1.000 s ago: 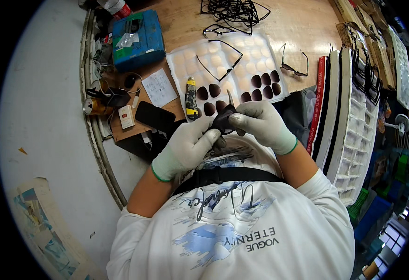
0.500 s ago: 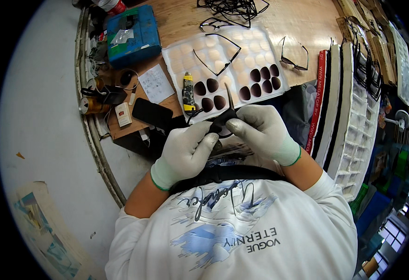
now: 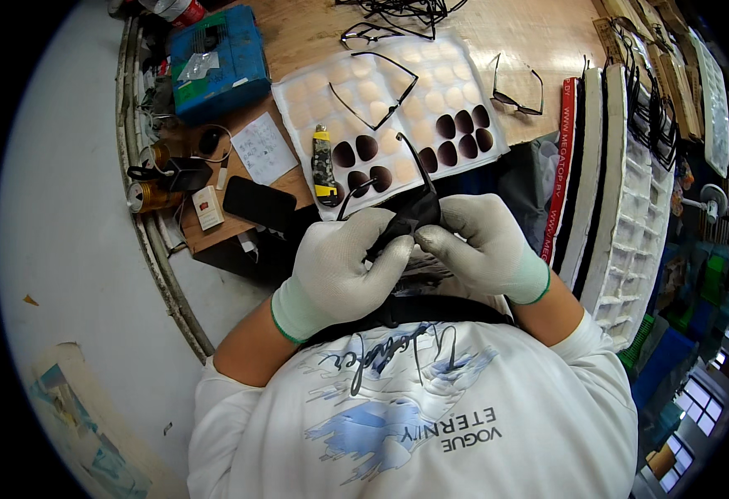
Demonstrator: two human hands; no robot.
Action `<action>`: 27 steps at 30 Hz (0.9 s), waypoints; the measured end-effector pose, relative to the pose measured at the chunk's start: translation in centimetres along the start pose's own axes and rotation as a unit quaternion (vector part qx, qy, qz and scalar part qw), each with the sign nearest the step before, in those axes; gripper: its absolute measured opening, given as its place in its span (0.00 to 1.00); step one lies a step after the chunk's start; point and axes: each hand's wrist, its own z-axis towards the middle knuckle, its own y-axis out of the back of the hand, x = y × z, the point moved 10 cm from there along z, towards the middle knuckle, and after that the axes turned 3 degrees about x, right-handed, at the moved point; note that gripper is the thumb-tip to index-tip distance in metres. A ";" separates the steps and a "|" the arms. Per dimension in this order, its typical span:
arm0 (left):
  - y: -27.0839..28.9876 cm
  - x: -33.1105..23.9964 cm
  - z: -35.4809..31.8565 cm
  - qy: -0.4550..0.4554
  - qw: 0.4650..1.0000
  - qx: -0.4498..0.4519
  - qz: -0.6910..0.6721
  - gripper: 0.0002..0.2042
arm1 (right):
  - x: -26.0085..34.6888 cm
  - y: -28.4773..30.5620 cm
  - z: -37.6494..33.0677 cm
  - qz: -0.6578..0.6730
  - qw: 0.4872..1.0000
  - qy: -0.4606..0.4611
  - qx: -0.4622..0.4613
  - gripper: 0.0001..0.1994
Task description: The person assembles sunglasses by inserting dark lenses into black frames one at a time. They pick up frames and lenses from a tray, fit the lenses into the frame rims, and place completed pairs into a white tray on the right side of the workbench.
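Observation:
Both hands wear white knit gloves with green cuffs. Between them, in front of my chest, is a pair of dark sunglasses (image 3: 418, 212), its temples pointing away from me. My left hand (image 3: 344, 264) grips the left part of the frame with thumb and fingers. The right end is pinched by my right hand (image 3: 482, 241), its thumb near the middle of the frame. My fingers partly cover the lenses. Just beyond lies a white lens tray (image 3: 298, 108) with several dark tinted lenses (image 3: 467, 123) in its near part. Another glasses frame (image 3: 395, 108) rests across the tray.
A yellow and camouflage utility knife (image 3: 324, 165) lies on the tray's left side. Left of it are a phone (image 3: 258, 204), a handwritten paper (image 3: 266, 148) and a blue box (image 3: 219, 66). More frames (image 3: 402, 17) pile up at the back. White compartment trays (image 3: 626, 241) stand at right.
The sunglasses have turned in my hands, and the temples now stick out more plainly. My right hand has shifted slightly right. The whole view has moved a little.

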 end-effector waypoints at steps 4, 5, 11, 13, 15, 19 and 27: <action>-0.7 -0.1 1.6 -0.020 0.996 0.030 0.078 0.07 | -0.7 2.3 -0.3 -0.083 0.994 -0.025 -0.062 0.17; -1.2 0.3 2.2 -0.011 0.993 0.055 0.100 0.07 | 0.2 3.4 -0.3 -0.109 0.986 0.017 -0.128 0.20; -3.9 2.1 5.5 0.023 0.983 0.179 -0.012 0.08 | 1.5 5.5 -0.9 -0.223 0.951 0.215 0.002 0.14; -2.9 8.7 6.8 0.120 0.963 -0.014 -0.241 0.07 | 0.0 8.2 -1.0 -0.213 0.966 0.140 0.045 0.11; -3.8 12.9 9.4 0.175 0.983 -0.049 0.000 0.08 | -0.5 11.2 -1.1 -0.194 0.976 0.096 0.024 0.08; -13.5 18.3 10.8 0.117 0.934 0.114 0.318 0.19 | -2.9 15.5 -1.4 -0.095 0.993 -0.003 -0.069 0.23; -15.1 21.3 11.6 0.261 0.887 0.166 0.344 0.17 | -4.2 17.0 0.4 0.039 0.997 0.060 -0.016 0.33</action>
